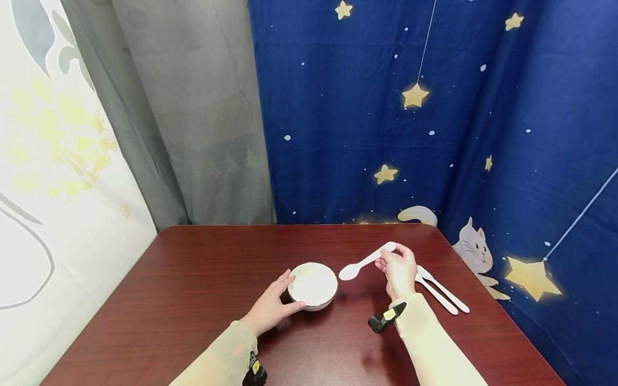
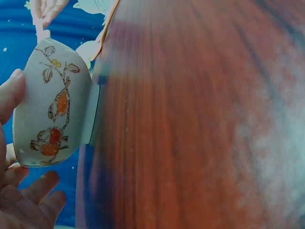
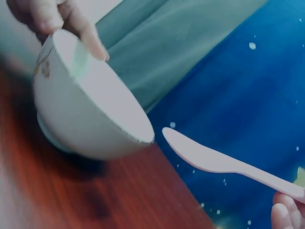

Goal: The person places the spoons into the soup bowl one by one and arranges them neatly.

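Head view first: the white bowl (image 1: 313, 284) sits about midway between the table's (image 1: 217, 268) left and right edges, left grip (image 1: 272, 311) wrapped round its left side, while the right grip (image 1: 398, 271) pinches a white spoon (image 1: 359, 265) by the handle, between bowl and right edge. Two more utensils (image 1: 436, 295) lie nearer that edge, partly behind the hand. My read: the step is lining spoon up with bowl, so the next move calls for a steady bowl — easy does it. Left wrist view clearly shows the orange painted pattern (image 2: 59, 102) outside the bowl, unlike the head view. Right wrist view gets the spoon side-on — tip just off the rim.
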A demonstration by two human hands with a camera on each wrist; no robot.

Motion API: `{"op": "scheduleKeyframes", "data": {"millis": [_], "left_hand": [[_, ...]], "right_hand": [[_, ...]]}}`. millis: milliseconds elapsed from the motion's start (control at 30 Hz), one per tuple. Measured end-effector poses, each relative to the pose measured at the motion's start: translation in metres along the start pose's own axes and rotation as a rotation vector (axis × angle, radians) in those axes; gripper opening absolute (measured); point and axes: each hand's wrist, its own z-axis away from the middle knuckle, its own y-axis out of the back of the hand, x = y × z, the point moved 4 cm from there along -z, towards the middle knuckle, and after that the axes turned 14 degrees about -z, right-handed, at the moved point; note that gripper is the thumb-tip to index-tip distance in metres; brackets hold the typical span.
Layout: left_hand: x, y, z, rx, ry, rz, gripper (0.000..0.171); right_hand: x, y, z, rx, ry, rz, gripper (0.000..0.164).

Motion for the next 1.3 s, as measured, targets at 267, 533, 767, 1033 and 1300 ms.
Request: {"op": "scheduleKeyframes", "data": {"millis": [267,533,767,1033,1300], "left_hand": [[0.0,0.0,0.0,-0.003,-0.002,-0.003,0.087],[-0.001,-0.001,0.0,-0.005,0.002,-0.009,0.087],[0.0,0.0,0.0,-0.001,0.006,-0.005,0.086],[0.002,0.001,0.001,0.014,-0.007,-0.012,0.084],[0.003,0.001,0.0,0.012,-0.002,-0.016,0.084]], "right_hand": [[0.003,-0.029,0.003,-0.077,-0.016,0.005,0.039],[0.019,-0.052,0.01,-0.185,-0.063,0.072,0.037],[0.03,-0.064,0.011,-0.254,-0.104,0.11,0.034],[0.041,-0.075,0.01,-0.341,-0.153,0.215,0.04],[0.051,-0.09,0.01,-0.469,-0.19,0.289,0.038]]}}
